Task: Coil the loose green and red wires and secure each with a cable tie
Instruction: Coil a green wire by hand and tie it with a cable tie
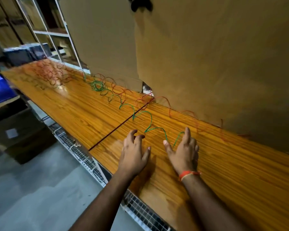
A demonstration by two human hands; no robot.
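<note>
A glossy, varnished wood grain is shown by the table [83, 107]. Behind the table, matt brown cardboard [207, 64] is seen. Thin, smooth plastic-coated wires, green [97, 85] and red [118, 87], lie on the table. Below the table's near edge, metal wire mesh [83, 157] is fitted.

Wires [107, 92] on table [83, 110], before cardboard [207, 64]

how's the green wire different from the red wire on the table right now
The green wire runs down the middle of the table and ends by the right hand; the red wire hugs the cardboard at the back edge. The green has one dense bunch partway along; the red is piled in a big tangle at the far end. Both lie loose in springy loops, uncoiled and untied.
</note>
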